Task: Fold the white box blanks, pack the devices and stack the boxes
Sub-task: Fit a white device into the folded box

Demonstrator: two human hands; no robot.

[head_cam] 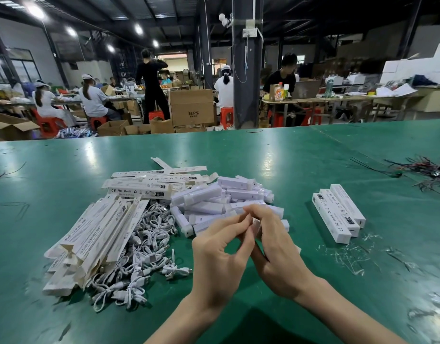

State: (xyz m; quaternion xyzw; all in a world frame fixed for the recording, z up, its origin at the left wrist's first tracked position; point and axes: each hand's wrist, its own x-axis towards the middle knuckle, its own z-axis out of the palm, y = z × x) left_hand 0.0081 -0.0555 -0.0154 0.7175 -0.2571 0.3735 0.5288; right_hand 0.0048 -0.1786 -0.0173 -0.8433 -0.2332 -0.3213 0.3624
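Observation:
My left hand (221, 252) and my right hand (278, 247) meet fingertip to fingertip above the green table (300, 170). Together they pinch a small white device (257, 225) that is mostly hidden by the fingers. Just behind them lies a heap of white devices (214, 202). Flat white box blanks (97, 234) are piled at the left, with more printed blanks (139, 188) behind them. A tangle of white cables (149, 247) lies between the blanks and my hands. Three closed white boxes (338, 212) lie side by side at the right.
Thin scraps of clear film (350, 256) litter the table right of my hands. A bundle of dark wires (424, 170) lies at the far right. Beyond the table's far edge, people sit at benches among cardboard cartons (191, 108).

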